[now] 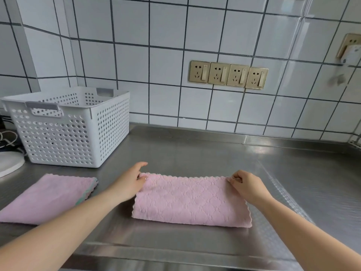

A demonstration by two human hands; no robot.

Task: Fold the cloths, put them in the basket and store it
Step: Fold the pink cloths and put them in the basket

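Our left hand (130, 182) and right hand (246, 185) pinch the far corners of the pink quilted cloth (190, 200) mid-bench. If either pinch slips, the fold may skew.

Hands pinch pink cloth (190, 200) (far corners), basket (66, 126)

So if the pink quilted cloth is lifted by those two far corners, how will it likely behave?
The pink quilted cloth will probably sag between the left hand and right hand; its rounded fold and wavy edges suggest soft fabric. It looks light, so pinched corners should carry it. On the smooth steel counter it would likely slide or bunch if pushed.
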